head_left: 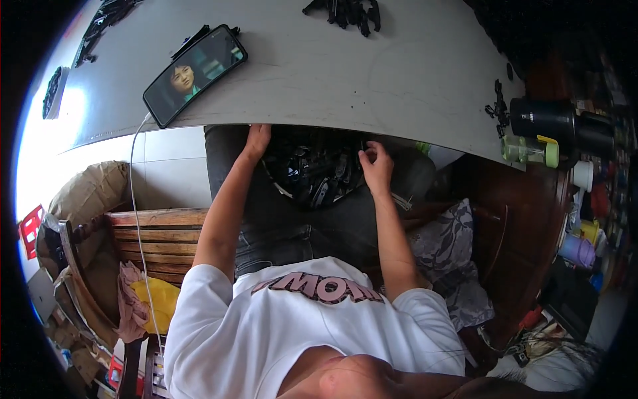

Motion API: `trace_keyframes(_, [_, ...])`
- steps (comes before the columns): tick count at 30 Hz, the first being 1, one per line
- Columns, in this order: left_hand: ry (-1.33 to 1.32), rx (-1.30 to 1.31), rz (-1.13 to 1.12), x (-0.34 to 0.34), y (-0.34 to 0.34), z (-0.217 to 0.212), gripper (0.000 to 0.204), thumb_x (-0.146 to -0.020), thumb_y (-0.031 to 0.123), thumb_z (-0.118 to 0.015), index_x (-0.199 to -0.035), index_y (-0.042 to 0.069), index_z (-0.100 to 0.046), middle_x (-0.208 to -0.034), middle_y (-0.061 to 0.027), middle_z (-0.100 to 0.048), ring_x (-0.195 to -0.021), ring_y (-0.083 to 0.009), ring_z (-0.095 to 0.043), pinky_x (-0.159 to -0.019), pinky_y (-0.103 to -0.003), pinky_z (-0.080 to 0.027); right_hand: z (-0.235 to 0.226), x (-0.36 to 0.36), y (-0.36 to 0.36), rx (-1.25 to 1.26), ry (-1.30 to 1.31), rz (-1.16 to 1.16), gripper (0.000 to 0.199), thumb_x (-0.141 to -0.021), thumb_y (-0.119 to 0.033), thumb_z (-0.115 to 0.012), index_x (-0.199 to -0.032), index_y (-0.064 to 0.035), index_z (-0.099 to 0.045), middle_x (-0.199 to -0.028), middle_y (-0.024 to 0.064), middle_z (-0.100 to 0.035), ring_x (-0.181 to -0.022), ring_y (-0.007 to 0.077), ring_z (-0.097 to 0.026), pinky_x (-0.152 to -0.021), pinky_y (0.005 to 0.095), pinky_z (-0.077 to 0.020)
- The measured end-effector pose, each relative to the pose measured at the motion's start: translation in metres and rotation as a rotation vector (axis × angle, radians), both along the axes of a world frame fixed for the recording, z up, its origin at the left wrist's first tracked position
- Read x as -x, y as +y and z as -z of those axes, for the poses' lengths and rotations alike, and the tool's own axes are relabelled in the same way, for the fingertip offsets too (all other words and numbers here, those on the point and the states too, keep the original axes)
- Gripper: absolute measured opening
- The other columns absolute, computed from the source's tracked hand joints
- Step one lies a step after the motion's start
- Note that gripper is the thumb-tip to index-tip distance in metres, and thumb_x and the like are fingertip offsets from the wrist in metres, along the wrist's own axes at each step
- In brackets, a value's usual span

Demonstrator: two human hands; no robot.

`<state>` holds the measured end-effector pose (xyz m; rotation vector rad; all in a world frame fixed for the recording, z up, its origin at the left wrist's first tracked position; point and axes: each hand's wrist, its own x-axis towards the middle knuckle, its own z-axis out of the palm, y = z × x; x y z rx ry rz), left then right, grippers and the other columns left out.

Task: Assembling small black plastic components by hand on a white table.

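On my lap, just under the table's near edge, lies a dark container filled with shiny black plastic pieces. My left hand is at the container's left side, its fingers mostly hidden beneath the tabletop. At the right side, my right hand has its fingers bent and drawn in toward the thumb, beside the black pieces. Whatever those fingers hold is too dark and small to make out.
The grey tabletop overhangs my lap. On it are a propped phone with a white cable, black part clusters, a green-lidded bottle and a black tumbler. A wooden bench stands left.
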<state>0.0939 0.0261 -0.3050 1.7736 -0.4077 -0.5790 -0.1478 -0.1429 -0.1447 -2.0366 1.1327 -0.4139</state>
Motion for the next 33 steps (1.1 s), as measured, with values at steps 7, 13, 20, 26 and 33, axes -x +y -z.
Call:
trace_keyframes(7, [-0.032,0.035,0.0,0.008,-0.006,-0.033,0.05,-0.093,0.036,-0.038,-0.12,-0.006,-0.047,-0.125,-0.0222,-0.049,-0.119,-0.0295,-0.041,-0.099,-0.033,-0.03,-0.009,0.006,-0.003,-0.028,-0.051,0.016,0.022,-0.079,-0.007,-0.062,-0.1,-0.0013,-0.06,-0.078,0.0062,-0.063,-0.068,0.0123,-0.058,-0.061,0.0259,-0.0453])
trace_keyframes(13, [0.019,0.029,-0.037,0.011,0.0,-0.077,0.052,-0.094,0.038,-0.037,-0.119,-0.007,-0.047,-0.122,-0.0223,-0.05,-0.117,-0.03,-0.043,-0.098,-0.034,-0.031,-0.021,0.012,-0.002,-0.045,-0.081,0.053,0.02,-0.081,-0.007,-0.06,-0.101,-0.0016,-0.061,-0.081,0.0059,-0.064,-0.07,0.01,-0.058,-0.061,0.0247,-0.0458])
trace_keyframes(20, [0.075,0.079,-0.049,0.014,0.001,-0.085,0.052,-0.094,0.038,-0.037,-0.118,-0.007,-0.047,-0.119,-0.0189,-0.052,-0.115,-0.025,-0.043,-0.097,-0.034,-0.032,-0.061,0.012,0.008,0.085,-0.262,-0.082,0.014,-0.085,-0.009,-0.058,-0.096,-0.0021,-0.063,-0.083,0.008,-0.063,-0.068,0.0133,-0.06,-0.057,0.0254,-0.0466])
trace_keyframes(26, [0.015,0.059,-0.065,0.014,0.008,-0.096,0.047,-0.095,0.033,-0.037,-0.118,-0.008,-0.047,-0.122,-0.0203,-0.05,-0.117,-0.027,-0.042,-0.1,-0.033,-0.03,-0.122,-0.031,-0.002,0.272,-0.438,-0.153,0.011,-0.084,-0.004,-0.055,-0.091,0.0017,-0.062,-0.079,0.0066,-0.063,-0.069,0.0113,-0.06,-0.06,0.0224,-0.0468])
trace_keyframes(33, [-0.141,0.13,-0.06,0.029,0.031,-0.129,0.041,-0.094,0.023,-0.043,-0.121,-0.006,-0.045,-0.121,-0.0214,-0.051,-0.118,-0.0301,-0.044,-0.101,-0.034,-0.03,-0.116,-0.11,-0.052,0.459,-0.379,-0.255,0.019,-0.081,-0.009,-0.059,-0.099,-0.0036,-0.06,-0.106,0.0101,-0.055,-0.096,0.0266,-0.052,-0.081,0.0363,-0.0436])
